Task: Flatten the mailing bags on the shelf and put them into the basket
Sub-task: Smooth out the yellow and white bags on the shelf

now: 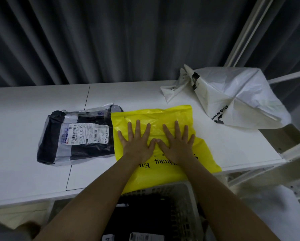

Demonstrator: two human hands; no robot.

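while two hands [156, 143] press, four bags [163, 119]

A yellow mailing bag [163, 141] with black print lies flat under both grips, overhanging the shelf [32, 105] edge above the basket [189, 206]. A black-and-clear labelled bag [78, 134] lies left of them; crumpled white bags [236, 98] lie far right.

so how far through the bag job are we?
Done: dark bags with labels already lie in the basket.
In hand: left hand and right hand press flat on the yellow mailing bag, its near edge overhanging the shelf.
Left: the black labelled bag and two crumpled white bags still on the shelf.
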